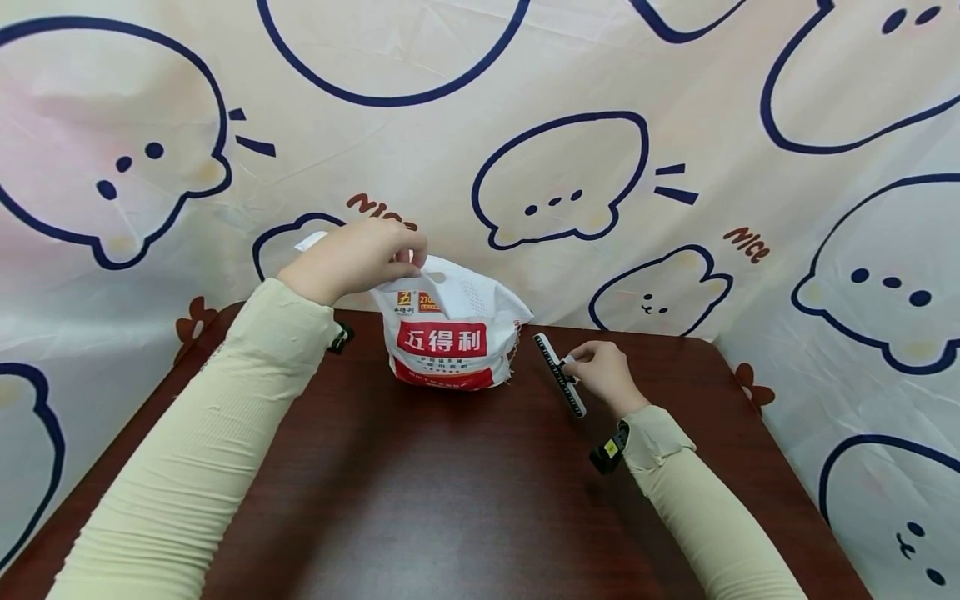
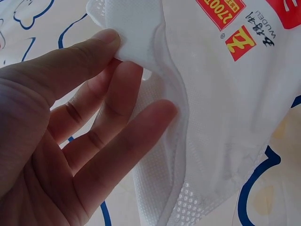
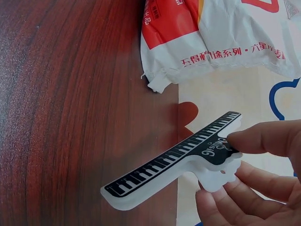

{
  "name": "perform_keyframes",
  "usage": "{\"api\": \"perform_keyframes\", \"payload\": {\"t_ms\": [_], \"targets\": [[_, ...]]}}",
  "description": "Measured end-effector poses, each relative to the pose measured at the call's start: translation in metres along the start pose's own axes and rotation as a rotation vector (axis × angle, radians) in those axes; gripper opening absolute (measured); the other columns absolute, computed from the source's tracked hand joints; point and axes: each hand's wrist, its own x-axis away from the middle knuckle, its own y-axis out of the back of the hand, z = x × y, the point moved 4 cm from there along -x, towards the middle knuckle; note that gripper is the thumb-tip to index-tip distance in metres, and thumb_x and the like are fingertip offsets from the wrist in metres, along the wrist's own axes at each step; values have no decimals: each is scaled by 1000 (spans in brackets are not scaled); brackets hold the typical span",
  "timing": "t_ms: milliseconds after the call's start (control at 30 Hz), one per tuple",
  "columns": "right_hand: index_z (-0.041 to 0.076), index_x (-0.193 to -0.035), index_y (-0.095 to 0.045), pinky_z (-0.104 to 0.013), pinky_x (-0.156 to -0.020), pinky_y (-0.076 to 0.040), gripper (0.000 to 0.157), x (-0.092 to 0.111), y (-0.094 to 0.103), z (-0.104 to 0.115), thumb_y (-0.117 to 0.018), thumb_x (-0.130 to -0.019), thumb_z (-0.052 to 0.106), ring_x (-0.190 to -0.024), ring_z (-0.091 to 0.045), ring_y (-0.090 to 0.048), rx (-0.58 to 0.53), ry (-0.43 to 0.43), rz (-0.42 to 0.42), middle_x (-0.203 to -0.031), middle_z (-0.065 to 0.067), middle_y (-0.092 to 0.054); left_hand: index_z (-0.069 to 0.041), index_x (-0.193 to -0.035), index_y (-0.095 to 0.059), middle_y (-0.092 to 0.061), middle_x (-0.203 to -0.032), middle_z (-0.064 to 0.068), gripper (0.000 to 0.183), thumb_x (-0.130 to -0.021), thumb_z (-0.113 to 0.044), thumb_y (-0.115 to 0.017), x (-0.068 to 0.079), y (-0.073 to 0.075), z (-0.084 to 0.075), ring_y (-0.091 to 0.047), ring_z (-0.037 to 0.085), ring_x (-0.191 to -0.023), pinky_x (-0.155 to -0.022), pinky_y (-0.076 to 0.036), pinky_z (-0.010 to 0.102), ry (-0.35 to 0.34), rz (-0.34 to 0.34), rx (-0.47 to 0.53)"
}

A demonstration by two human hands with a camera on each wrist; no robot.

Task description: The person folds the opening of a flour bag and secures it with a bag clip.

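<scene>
A white flour bag (image 1: pixel 498 304) with red panels and printed Chinese lettering stands on the table. My left hand (image 1: pixel 356 258) pinches its white top edge between thumb and fingers; in the left wrist view the other fingers of the left hand (image 2: pixel 94 127) spread beside the bag's mouth (image 2: pixel 176 136). Right of the bag, my right hand (image 1: pixel 603 379) holds a long white clip (image 1: pixel 561 375) above the table, apart from the bag. Seen closer in the right wrist view, the clip (image 3: pixel 169 162) has a black piano-key print, and thumb and fingers squeeze its handle.
The dark brown wooden table (image 1: pixel 450 500) has rounded far corners. Behind it and at the sides hangs a pale cloth (image 1: pixel 420 158) with blue cartoon outlines. A dark band with a small device (image 1: pixel 611 450) sits on the right wrist.
</scene>
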Motion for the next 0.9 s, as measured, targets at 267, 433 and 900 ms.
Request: {"api": "perform_keyframes", "payload": {"t_ms": [267, 433, 900], "targets": [[-1, -110, -69, -38, -70, -56, 22, 0, 3, 3, -67, -94, 13, -89, -39, -68, 24, 17, -24, -96, -13, -71, -9, -97, -67, -68, -92, 11, 8, -93, -11, -74, 0, 0, 0, -61, 28, -89, -83, -56, 44, 1, 2, 8], [-1, -113, -68, -36, -70, -54, 23, -1, 5, 6, -65, -95, 12, -86, -30, -67, 56, 42, -44, -98, -14, -70, -9, -98, -68, -67, -92, 11, 7, -94, -11, -73, 0, 0, 0, -61, 29, -89, -82, -56, 45, 4, 2, 6], [-4, -124, -65, -48, -82, -54, 29, 0, 8, 14, -63, -99, 10, -97, -34, -66, 106, 178, -131, -111, -21, -69, -9, -97, -67, -68, -90, 11, 7, -93, -11, -73, 0, -1, 1, -62, 29, -85, -79, -56, 44, -14, -17, 6]]}}
